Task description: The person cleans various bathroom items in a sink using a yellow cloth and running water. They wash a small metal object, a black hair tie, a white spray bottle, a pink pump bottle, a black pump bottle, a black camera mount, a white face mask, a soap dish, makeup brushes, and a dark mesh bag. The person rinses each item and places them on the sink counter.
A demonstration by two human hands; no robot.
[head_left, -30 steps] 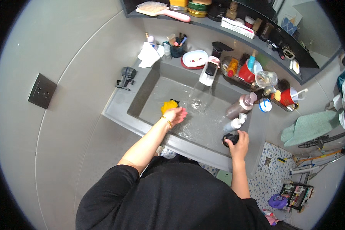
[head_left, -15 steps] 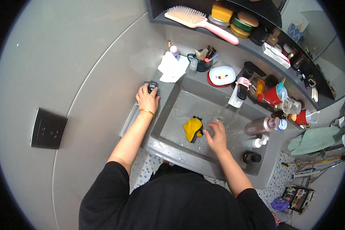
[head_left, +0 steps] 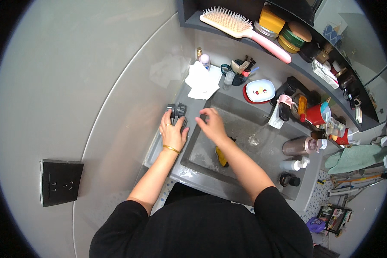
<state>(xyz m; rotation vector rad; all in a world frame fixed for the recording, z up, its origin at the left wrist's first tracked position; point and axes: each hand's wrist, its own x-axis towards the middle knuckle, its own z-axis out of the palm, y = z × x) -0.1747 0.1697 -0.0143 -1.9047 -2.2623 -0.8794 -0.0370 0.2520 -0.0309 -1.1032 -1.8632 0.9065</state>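
Right, starting well out to the left of the sink (head_left: pixel 206 182), a black wall socket (head_left: pixel 61 182) sits on the pale wall. Now here's the left hand (head_left: pixel 172 136), just over the sink's left ledge, gold bracelet at the wrist, fingers bent and parted across a dark grey gadget (head_left: pixel 181 110) that rests on that same ledge; contact is there, but how firm the hold is, you cannot tell, with the palm covering part of it. Behind, at the sink's back left corner, lies crumpled white paper (head_left: pixel 203 81), a pale roll-on bottle (head_left: pixel 205 60) standing just past it. And in comes the right hand (head_left: pixel 213 129), above the left end of the sink, fingers loosely curled and apart, nothing in its grasp! Under that forearm, down in the sink, a yellow bundle (head_left: pixel 221 157) peeks out, half hidden. Beyond the sink's back edge there's a dark cup of brushes (head_left: pixel 241 71), then a soap dish (head_left: pixel 261 91), and the tap (head_left: pixel 276 121) is pouring water into the sink. Over at the sink's right end, a big brownish bottle (head_left: pixel 297 146), a white pump bottle (head_left: pixel 291 165) and a small dark bottle (head_left: pixel 288 179), with a green towel (head_left: pixel 352 157) farther right!
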